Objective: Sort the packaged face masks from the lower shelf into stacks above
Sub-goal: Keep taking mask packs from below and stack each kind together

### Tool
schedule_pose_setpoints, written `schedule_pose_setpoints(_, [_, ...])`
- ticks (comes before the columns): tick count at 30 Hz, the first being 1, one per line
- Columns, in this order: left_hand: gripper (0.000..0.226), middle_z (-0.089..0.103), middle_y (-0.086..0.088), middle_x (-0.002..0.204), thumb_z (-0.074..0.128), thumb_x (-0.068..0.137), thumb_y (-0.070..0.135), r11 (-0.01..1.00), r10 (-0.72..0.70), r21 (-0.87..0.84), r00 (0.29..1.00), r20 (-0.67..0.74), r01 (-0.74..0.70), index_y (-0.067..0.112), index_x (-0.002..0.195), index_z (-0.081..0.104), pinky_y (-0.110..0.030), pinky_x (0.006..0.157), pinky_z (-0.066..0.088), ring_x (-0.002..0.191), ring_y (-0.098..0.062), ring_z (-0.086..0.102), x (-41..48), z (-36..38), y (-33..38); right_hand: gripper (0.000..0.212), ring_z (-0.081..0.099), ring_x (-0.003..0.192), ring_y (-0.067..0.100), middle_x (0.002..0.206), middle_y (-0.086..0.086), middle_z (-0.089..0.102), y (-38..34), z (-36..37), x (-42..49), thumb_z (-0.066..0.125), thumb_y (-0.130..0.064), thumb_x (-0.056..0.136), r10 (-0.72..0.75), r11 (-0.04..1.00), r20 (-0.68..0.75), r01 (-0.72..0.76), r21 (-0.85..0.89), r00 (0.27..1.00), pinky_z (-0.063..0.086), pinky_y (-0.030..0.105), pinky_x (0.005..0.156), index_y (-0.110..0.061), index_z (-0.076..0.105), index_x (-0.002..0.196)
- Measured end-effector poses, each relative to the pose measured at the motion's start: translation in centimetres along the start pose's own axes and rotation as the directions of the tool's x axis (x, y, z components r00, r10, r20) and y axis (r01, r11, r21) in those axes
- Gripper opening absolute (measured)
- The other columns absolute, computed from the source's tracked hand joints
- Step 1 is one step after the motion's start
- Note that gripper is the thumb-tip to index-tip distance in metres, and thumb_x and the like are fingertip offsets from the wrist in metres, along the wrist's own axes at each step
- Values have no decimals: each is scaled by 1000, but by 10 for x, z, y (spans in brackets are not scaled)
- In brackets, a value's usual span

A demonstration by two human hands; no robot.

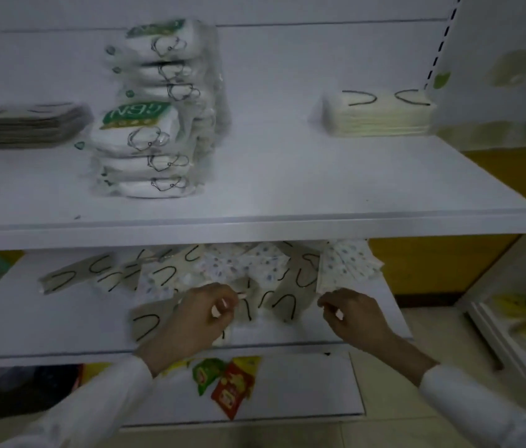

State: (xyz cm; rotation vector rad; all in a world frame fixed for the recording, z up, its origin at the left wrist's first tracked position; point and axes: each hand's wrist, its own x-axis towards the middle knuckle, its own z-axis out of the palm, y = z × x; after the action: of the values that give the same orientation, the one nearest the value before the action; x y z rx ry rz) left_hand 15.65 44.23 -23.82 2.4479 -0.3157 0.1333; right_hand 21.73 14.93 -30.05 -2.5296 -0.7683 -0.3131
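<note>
Obs.: packaged face masks point(223, 273) lie loose and overlapping on the lower shelf point(61, 321), spread from left of centre to the right end, some plain with black ear loops, some with a small printed pattern. Upper shelf point(287, 189) carries three stacks, well apart: a low grey stack point(25, 124) at left, a tall N95 stack point(155, 124) that looks bulgy, and a flat cream stack point(381, 114) at right. Left hand point(203, 315) is over the middle of the pile, fingers curled, thumb and forefinger drawn together; blur hides whether it pinches a packet. Right hand point(352, 315) is just beside the lower corner of a patterned packet point(345, 266), fingers likewise curled; contact cannot be told. Judgement: the packets are thin, light and floppy, with a film wrap likely slick, so they probably slide over one another and sag if lifted by one corner. Best hold is probably a pinch on a free edge, then support across the flat face. The tall stack may topple if bumped.
</note>
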Motion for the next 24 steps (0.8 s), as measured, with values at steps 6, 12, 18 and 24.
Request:
schedule_pose_setpoints(6, [14,60,9,77,62,81,-3,953,-301,1,952,49,301,8,84,71,-8,66,44,68,4,56,-15,95,-95,31,63,90,26,100,11,67,47,124,6,43,-26,96,761,637,250,-762,-115,598,47,28,73,-5,65,97])
schedule_pose_setpoints(12, [18,55,22,75,61,80,-7,922,-364,-134,931,23,364,10,82,69,-1,63,41,76,21,53,-11,146,-112,59,48,113,31,122,14,49,32,202,62,46,-52,92,925,375,101,-923,-83,367,35,37,95,0,47,120])
schedule_pose_setpoints(18, [30,61,12,70,59,81,-7,909,-359,-205,932,54,362,22,74,61,-16,61,50,80,4,60,-9,164,-103,56,43,117,36,133,19,38,26,212,75,50,-22,93,901,405,174,-914,-6,398,38,38,95,-6,24,140])
schedule_pose_setpoints(24, [35,65,0,71,60,81,-6,895,-379,-220,921,83,388,28,72,58,-10,59,46,82,0,60,-5,171,-105,38,58,100,36,114,19,56,40,194,55,53,-13,87,936,158,248,-928,337,249,48,39,77,-1,40,121])
